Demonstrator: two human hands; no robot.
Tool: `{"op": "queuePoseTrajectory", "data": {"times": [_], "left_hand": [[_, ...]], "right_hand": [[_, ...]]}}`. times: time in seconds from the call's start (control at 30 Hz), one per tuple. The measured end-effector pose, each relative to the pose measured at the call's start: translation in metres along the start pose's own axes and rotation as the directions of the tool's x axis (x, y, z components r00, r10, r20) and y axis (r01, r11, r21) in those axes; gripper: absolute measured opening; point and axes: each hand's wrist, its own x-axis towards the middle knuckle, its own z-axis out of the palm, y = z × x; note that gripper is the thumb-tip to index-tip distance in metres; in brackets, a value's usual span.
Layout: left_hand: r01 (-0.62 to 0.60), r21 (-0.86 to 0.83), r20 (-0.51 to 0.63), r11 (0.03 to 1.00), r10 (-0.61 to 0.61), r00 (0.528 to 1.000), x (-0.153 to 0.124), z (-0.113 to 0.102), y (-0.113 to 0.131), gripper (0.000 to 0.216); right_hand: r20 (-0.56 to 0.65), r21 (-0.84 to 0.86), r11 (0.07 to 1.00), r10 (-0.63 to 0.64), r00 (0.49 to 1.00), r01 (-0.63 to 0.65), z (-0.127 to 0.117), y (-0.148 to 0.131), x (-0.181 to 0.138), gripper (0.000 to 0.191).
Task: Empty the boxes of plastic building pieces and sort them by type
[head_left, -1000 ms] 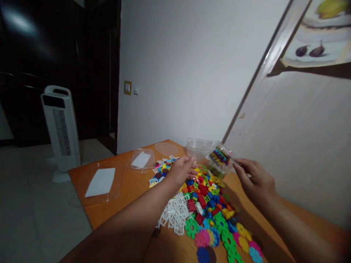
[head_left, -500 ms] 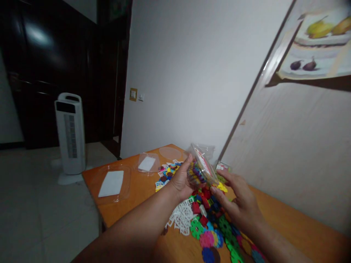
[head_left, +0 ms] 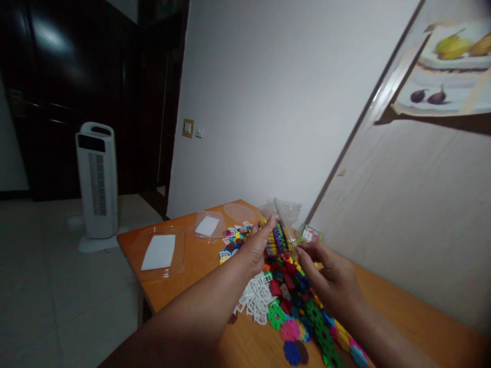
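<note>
A clear plastic container (head_left: 279, 236) filled with stacked multicoloured pieces is held tilted over the table. My left hand (head_left: 258, 249) wraps round its left side, thumb on top. My right hand (head_left: 330, 268) pinches the container's lower right rim between thumb and fingers. Beneath lie small red and blue blocks (head_left: 284, 286), a heap of white lattice pieces (head_left: 255, 299) and a green notched disc (head_left: 276, 316). Pink and blue discs (head_left: 291, 330) sit nearer to me, beside a strip of joined dark green discs (head_left: 319, 327).
Clear plastic lids with white labels (head_left: 158, 252) lie on the left of the wooden table (head_left: 195, 278). Another labelled clear container (head_left: 310, 234) stands at the back by the wall. A white tower fan (head_left: 97, 181) is on the floor to the left.
The container has turned so its lid is now nearly edge-on and more of the coloured pieces inside show. My right hand has shifted slightly and now grips the rim. The view has moved a little.
</note>
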Motion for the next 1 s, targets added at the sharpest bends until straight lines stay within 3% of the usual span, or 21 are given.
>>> {"op": "queuePoseTrajectory", "data": {"times": [0.13, 0.27, 0.6, 0.8, 1.0], "left_hand": [[-0.056, 0.048, -0.061, 0.997, 0.058, 0.996, -0.001, 0.000, -0.001, 0.079], [-0.061, 0.067, -0.040, 0.996, 0.064, 0.997, 0.000, -0.002, -0.002, 0.080], [-0.073, 0.066, -0.022, 0.995, 0.075, 0.997, -0.001, 0.000, -0.002, 0.072], [-0.139, 0.117, 0.038, 0.983, 0.135, 0.990, -0.007, 0.002, -0.001, 0.073], [-0.174, 0.167, 0.074, 0.971, 0.163, 0.984, -0.008, 0.001, -0.001, 0.075]], "right_hand": [[0.006, -0.176, 0.984, -0.020, 1.000, 0.021, 0.001, -0.005, -0.001, 0.020], [0.001, -0.265, 0.964, -0.025, 1.000, 0.025, 0.003, -0.006, -0.001, 0.021], [-0.098, -0.284, 0.951, 0.097, 0.990, -0.121, 0.004, 0.007, -0.004, 0.019], [-0.046, -0.248, 0.957, 0.147, 0.988, -0.154, 0.009, 0.008, 0.001, 0.035], [-0.057, -0.148, 0.965, 0.208, 0.976, -0.215, 0.011, 0.018, 0.005, 0.026]]}}
